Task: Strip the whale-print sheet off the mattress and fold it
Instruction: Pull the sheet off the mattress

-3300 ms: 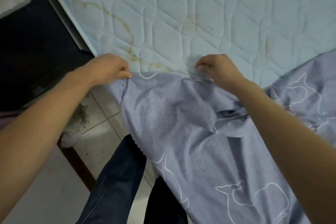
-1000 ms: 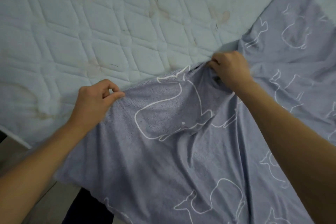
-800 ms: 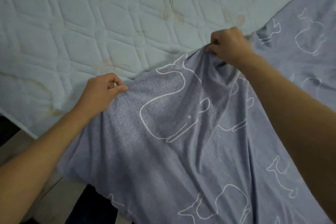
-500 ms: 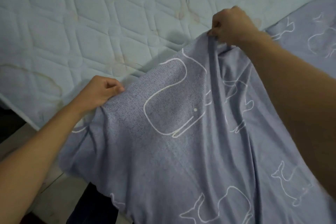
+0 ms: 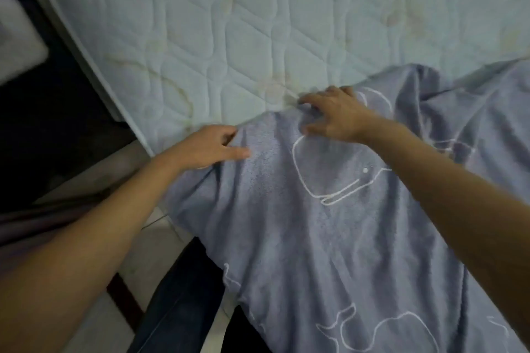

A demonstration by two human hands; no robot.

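Floppy sheet half off the bed, both hands up at its top edge

Nearest the camera, the soft grey-blue whale-print sheet [image 5: 329, 252] spills over the bed edge past a leg in dark jeans [image 5: 183, 304]. It looks light and totally limp, so I'd grab the hem and corners, not mid-cloth. Further up, the left hand [image 5: 205, 146] sits on the hem with fingers curled and thumb flat on the cloth, but it's too blurry to say if it's pinching. The right hand [image 5: 337, 119] is splayed flat, pressing the hem nearby, and the cloth trails from both hands back toward the legs. Beyond them is the bare, pale quilted mattress [image 5: 243, 37], stained.
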